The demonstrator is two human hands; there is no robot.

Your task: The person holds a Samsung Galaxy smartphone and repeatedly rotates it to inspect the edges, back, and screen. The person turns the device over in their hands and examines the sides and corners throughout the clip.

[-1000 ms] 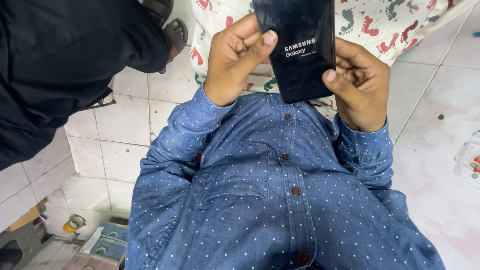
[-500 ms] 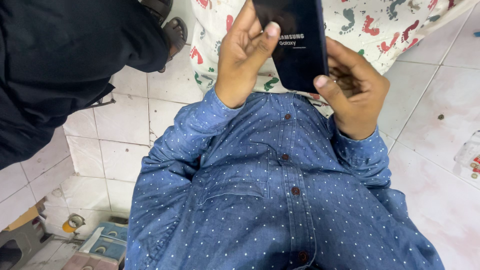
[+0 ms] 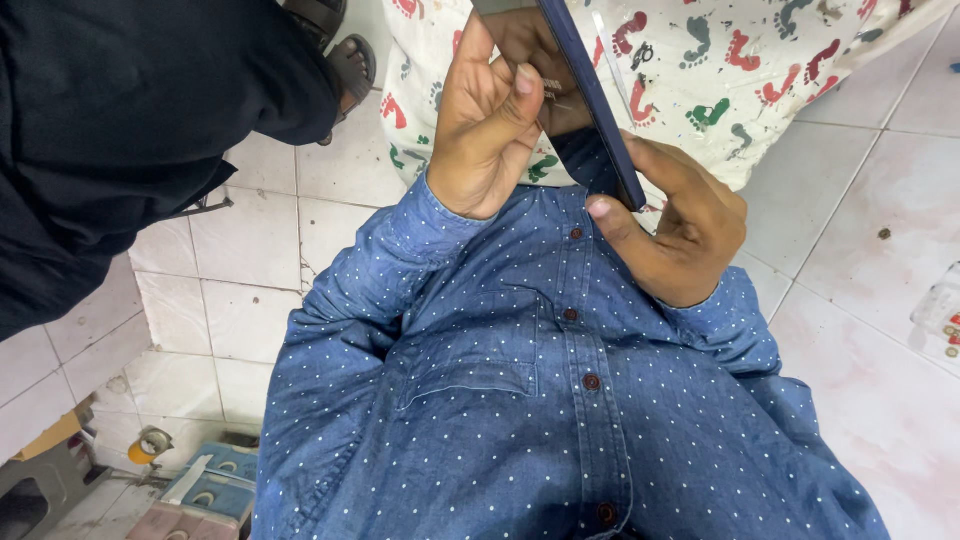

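Head view: both hands are holding a dark slim phone (image 3: 590, 100) edge-on above a blue dotted shirt (image 3: 520, 400). The left hand (image 3: 490, 130) is curling its fingers against one face; the right hand (image 3: 680, 230) is pinching the lower edge. The phone's long axis is tilting up-left toward the frame's top. It looks rigid, smooth, slippery, breakable; its edges offer the safest grip.
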